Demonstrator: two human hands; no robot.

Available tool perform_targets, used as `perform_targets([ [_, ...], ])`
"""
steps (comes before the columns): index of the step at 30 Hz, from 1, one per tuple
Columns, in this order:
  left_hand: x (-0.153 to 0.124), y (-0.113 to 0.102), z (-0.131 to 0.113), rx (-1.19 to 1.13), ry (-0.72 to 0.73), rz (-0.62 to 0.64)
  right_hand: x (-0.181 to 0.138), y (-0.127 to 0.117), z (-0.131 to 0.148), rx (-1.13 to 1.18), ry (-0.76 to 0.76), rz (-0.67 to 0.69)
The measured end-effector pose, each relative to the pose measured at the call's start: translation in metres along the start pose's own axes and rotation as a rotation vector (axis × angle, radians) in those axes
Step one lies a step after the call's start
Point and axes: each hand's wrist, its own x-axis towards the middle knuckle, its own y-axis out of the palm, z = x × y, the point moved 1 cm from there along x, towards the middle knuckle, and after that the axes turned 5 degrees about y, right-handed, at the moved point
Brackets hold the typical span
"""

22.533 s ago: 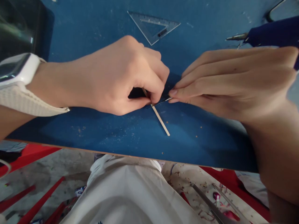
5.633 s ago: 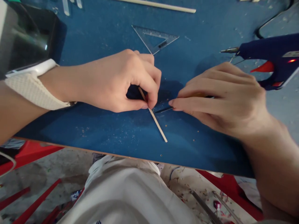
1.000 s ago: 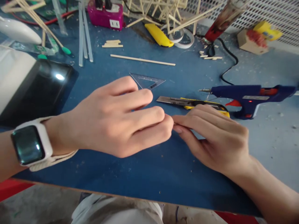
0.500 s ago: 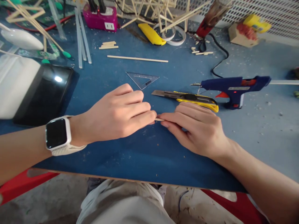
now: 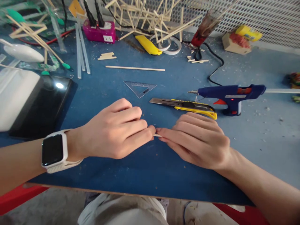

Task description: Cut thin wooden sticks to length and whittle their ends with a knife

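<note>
Head view: we see the left hand [image 5: 119, 129] and the right hand [image 5: 199, 140] close together over the near part of the blue tabletop [image 5: 131, 176], both curled in and pinching one thin wooden stick [image 5: 157, 135]. Only a short pale length of it shows in the narrow gap between them; its ends are hidden from us. A white smartwatch [image 5: 52, 150] is strapped on the left wrist [image 5: 73, 144]. Just beyond the right hand we find a yellow-and-black box cutter [image 5: 187, 104], its blade [image 5: 160, 101] bared, and behind it, farther right, a blue glue gun [image 5: 217, 91]. A clear triangular set square [image 5: 145, 91] lies beyond the left hand, and farther back we see a longer wooden rod [image 5: 135, 68] lying crosswise.
</note>
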Motion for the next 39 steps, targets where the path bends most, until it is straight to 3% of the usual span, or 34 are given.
perform_targets([
  [8, 0.002, 0.001, -0.002, 0.017, 0.031, 0.005, -0.001, 0.004, -0.001, 0.038, 0.02, 0.076],
  [16, -0.004, 0.005, -0.002, -0.306, -0.124, 0.039, 0.0, 0.007, 0.0, 0.194, 0.058, 0.041],
  [22, -0.005, 0.004, -0.004, -0.507, -0.217, -0.008, -0.003, 0.006, 0.0, 0.381, 0.158, 0.081],
  [29, -0.007, 0.005, 0.002, -0.707, -0.346, 0.063, 0.0, 0.01, 0.001, 0.49, 0.251, 0.1],
  [33, -0.007, 0.003, 0.003, -0.738, -0.367, 0.057, 0.001, 0.01, 0.0, 0.486, 0.264, 0.091],
  [39, -0.006, 0.009, -0.004, -0.527, -0.377, 0.064, -0.001, 0.01, 0.006, 0.379, 0.305, 0.038],
])
